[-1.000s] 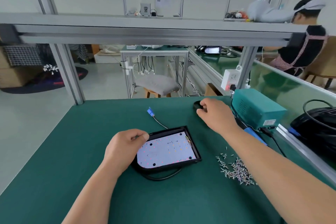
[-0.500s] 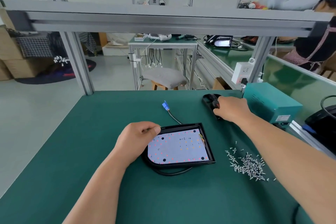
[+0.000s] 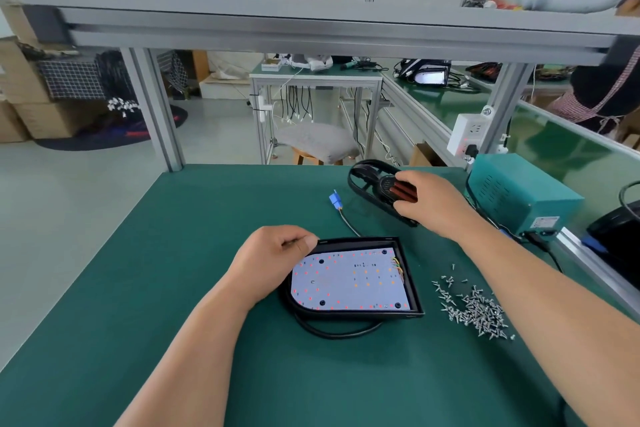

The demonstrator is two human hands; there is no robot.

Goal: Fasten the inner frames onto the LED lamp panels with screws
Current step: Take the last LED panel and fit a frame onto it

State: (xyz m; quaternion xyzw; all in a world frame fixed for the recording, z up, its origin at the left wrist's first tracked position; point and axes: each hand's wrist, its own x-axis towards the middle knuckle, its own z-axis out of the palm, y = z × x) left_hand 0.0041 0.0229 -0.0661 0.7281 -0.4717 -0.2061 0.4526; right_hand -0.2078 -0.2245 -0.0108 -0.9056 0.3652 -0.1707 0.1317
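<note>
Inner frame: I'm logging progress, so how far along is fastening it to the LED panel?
Done: the LED lamp panel lies face up on the mat, steadied at its corner by the left hand. In hand: the right hand is closed on the black inner frame, away from the panel. Left: seating the frame and driving screws; the screw pile lies loose.

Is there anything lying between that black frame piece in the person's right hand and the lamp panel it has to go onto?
Only the blue connector and its thin wire lie on the green mat between black inner frame and LED lamp panel; lifting over should clear them.
</note>
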